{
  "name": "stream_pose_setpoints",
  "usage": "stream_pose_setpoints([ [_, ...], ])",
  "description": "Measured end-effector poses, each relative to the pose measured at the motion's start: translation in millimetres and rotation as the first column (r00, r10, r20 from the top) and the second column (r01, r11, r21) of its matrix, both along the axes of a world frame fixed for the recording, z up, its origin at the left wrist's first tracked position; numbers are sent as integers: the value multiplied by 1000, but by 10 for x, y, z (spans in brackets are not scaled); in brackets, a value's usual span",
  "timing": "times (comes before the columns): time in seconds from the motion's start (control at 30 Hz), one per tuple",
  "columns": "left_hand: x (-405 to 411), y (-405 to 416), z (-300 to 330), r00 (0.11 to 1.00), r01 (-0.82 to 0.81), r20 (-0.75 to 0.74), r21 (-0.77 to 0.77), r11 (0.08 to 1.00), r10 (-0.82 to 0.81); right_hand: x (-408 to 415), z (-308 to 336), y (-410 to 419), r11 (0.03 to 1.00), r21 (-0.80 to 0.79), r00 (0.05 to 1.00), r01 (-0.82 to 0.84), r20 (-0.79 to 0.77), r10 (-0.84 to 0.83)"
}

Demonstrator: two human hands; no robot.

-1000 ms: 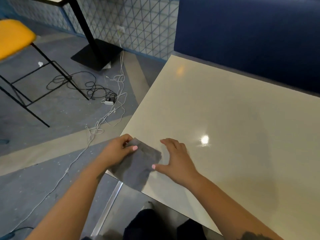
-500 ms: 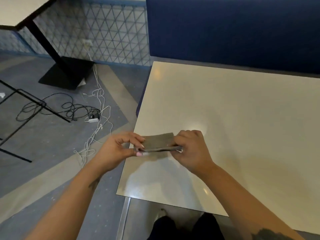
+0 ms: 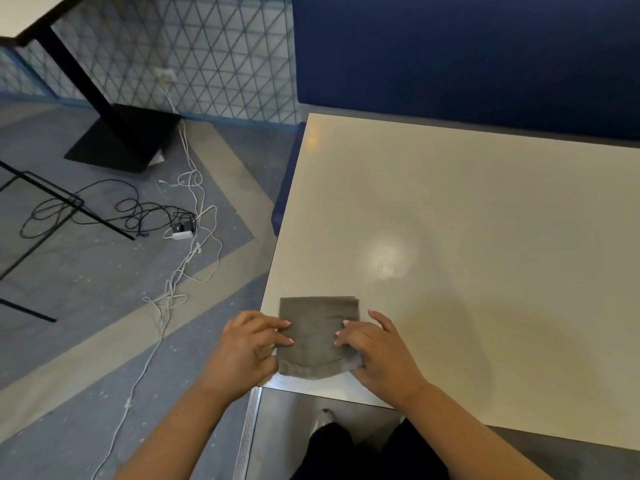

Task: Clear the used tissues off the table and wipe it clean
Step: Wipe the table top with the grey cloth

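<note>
A folded grey cloth [image 3: 318, 336] lies flat at the near left corner of the pale surface [image 3: 467, 237], where half a second ago it was held up between both hands in mid-fold. The left hand [image 3: 247, 348] now rests at the cloth's left edge, its fingertips [image 3: 285, 332] laid on the fabric; the right hand [image 3: 375, 351] does the same at the right edge, fingers fairly straight, pressing rather than pinching. No used tissues show anywhere on the surface, which looks glossy under a ceiling-light reflection. With the cloth squared off and set down, the wiping appears to be finished or very nearly so, and this looks like tidying away. Behind stand a blue bench back [image 3: 450, 57] and, on the floor to the left, tangled cables [image 3: 166, 216] beside another table's black base [image 3: 121, 140].
</note>
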State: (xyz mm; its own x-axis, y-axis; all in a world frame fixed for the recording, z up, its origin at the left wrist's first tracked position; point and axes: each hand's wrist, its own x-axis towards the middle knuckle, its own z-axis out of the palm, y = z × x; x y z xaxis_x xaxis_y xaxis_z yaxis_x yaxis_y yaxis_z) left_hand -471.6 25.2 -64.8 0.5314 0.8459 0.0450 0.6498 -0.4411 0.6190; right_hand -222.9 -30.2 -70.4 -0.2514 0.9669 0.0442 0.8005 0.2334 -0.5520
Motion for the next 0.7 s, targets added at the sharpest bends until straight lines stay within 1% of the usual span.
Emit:
stream_pose_setpoints([
  [0.1,-27,-37,-9,1000,-29,-10,30,999,29,-48,97,-47,998,-3,997,65,-41,-65],
  [0.17,-21,-67,7,996,-90,13,18,996,90,-123,170,-49,983,-79,983,163,-74,-169],
  [0.27,55,-86,76,969,-245,15,-84,966,247,-183,188,3,928,-211,938,306,-102,-332],
  [0.37,187,-49,104,939,-345,-69,-170,923,338,-205,193,77,869,-285,878,404,-145,-456],
  [0.43,252,-22,111,921,-387,-127,-192,902,369,-215,193,105,850,-304,865,430,-131,-485],
  [0.5,285,-16,111,903,-426,-151,-207,881,402,-227,187,129,839,-295,857,457,-107,-504],
  [0.6,312,-33,123,878,-476,-170,-226,850,447,-251,183,150,834,-272,862,481,-25,-506],
  [0.7,329,-53,148,856,-518,-156,-255,817,493,-265,214,152,830,-258,863,495,36,-503],
])
